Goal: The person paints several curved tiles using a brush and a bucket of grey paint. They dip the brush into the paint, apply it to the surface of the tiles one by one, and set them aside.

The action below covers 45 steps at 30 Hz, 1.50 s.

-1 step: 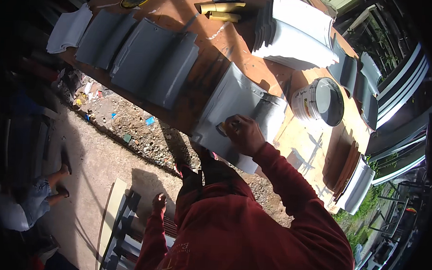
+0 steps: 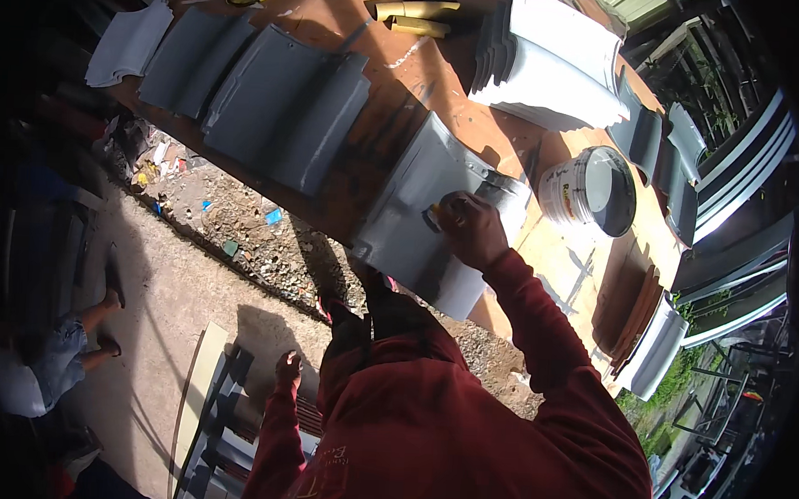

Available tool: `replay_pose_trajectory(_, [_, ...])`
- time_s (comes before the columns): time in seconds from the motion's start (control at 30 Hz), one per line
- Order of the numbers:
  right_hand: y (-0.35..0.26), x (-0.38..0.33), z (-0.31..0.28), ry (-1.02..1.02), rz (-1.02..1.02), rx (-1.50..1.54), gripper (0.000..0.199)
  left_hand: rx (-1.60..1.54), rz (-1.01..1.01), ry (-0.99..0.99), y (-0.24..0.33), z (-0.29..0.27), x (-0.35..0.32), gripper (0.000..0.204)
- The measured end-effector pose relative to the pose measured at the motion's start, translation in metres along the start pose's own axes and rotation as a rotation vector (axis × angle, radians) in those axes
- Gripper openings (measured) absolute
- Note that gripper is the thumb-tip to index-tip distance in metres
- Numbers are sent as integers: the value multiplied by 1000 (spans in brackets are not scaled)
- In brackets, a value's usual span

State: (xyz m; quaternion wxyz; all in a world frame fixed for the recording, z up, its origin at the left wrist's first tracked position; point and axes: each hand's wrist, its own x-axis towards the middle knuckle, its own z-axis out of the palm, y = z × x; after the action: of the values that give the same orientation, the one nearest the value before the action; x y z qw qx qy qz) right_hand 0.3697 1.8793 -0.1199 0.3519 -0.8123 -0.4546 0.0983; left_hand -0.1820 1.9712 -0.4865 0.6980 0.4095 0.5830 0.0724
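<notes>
My right hand (image 2: 473,230) is closed around a paintbrush, mostly hidden by the fingers, with a bit of its yellowish part showing. The brush is over the upper middle of a curved grey roof tile (image 2: 418,181), which lies at the table's near edge and looks wet and shiny. To the right of the tile stands a white bucket (image 2: 566,196) with grey paint inside and smears on its rim. My left hand (image 2: 289,367) hangs low beside my body, away from the table, its fingers curled in with nothing seen in them.
More grey tiles (image 2: 285,106) lie along the left of the orange-brown table (image 2: 407,80). A tile stack (image 2: 559,65) stands at the back, another (image 2: 650,341) at the right edge. Yellow tile pieces (image 2: 418,18) lie far back. Another person's legs (image 2: 97,334) show at the left.
My right hand with the paintbrush has moved slightly up and to the right across the tile. My left hand stays low at my side.
</notes>
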Motion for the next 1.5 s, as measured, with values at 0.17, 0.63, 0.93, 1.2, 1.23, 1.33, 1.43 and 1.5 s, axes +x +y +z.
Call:
replay_pose_trajectory(0.17, [144,70,-64,-156,17,-280,16,322,22,26,-25,-23,21,32])
replay_pose_trajectory(0.63, [120,107,-100,-414,101,-310,17,410,-26,125,-51,-29,-25,36])
replay_pose_trajectory(0.93, [119,113,-81,-385,77,-110,17,232,-96,84,-60,-2,-16,40])
replay_pose_trajectory(1.2, [116,127,-98,-604,207,-468,16,282,-11,64,-33,9,3,37])
replay_pose_trajectory(1.23, [108,125,-92,-575,349,-416,17,253,-41,51,-28,8,1,38])
replay_pose_trajectory(1.33, [105,132,-87,-617,196,-535,16,363,-25,67,-28,-8,-5,39])
replay_pose_trajectory(1.43, [89,117,-75,-652,46,-381,14,302,-21,72,-34,2,3,39])
replay_pose_trajectory(1.5, [105,104,-72,-639,-111,-485,12,303,-52,34,-37,8,12,42])
